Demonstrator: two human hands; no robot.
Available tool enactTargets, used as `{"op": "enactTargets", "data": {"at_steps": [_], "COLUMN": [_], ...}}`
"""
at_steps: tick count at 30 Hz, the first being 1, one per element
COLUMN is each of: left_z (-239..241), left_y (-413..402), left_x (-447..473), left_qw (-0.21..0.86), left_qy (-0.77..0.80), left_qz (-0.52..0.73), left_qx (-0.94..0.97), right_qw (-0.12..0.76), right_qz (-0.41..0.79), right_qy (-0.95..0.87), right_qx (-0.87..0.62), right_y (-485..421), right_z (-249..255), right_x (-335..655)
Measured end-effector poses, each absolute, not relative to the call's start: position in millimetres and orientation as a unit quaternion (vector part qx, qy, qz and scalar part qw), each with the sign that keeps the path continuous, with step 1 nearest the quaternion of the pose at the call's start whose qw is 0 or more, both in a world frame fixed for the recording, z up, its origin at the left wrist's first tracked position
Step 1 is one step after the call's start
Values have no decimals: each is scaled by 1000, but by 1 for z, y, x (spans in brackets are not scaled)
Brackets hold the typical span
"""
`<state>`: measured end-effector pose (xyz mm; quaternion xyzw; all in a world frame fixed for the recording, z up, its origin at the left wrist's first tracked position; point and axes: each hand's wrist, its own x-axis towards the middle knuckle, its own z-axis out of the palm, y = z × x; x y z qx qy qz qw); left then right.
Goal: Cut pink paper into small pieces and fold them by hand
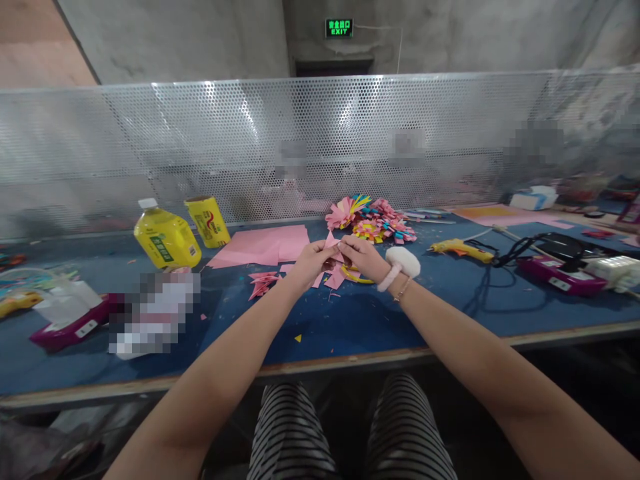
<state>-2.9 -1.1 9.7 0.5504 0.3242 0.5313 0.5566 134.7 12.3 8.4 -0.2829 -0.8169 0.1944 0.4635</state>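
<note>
Both hands pinch one small folded piece of pink paper (332, 244) above the middle of the blue table. My left hand (315, 261) is closed on its left side, and my right hand (364, 257), with a fluffy white band at the wrist, grips its right side. Beneath them lie loose pink paper squares (335, 277) and yellow-handled scissors or a similar yellow curved thing (359, 276), partly hidden. Left of my hands sits a small pile of folded pink pieces (263, 284). Behind them are colourful paper flowers (373, 220) and pink paper sheets (265, 244).
A bottle of yellow liquid (167, 237) and a yellow container (207, 221) stand at the left. To the right lies a yellow glue gun (463, 251), with cables and a purple power strip (561, 275). Another purple power strip (75, 327) is at far left. A perforated metal screen (250, 153) closes the back.
</note>
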Motion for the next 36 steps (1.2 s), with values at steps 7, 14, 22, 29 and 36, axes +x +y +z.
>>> {"op": "enactTargets", "data": {"at_steps": [7,14,22,29,36], "left_z": [14,17,9,5,10], "left_y": [-6,-6,2,7,3], "left_x": [-3,-8,-9,-11,-8], "left_qw": [582,630,504,453,513], "left_qy": [315,313,304,316,324], "left_qz": [514,470,515,524,525], "left_qx": [546,533,623,649,597], "right_qw": [471,452,461,480,457], "right_qz": [233,239,312,367,213], "right_qy": [-802,-816,-783,-747,-812], "right_qx": [-283,-270,-278,-277,-294], "right_y": [15,17,19,15,16], "right_z": [9,11,9,9,10], "right_x": [135,138,139,138,140]}}
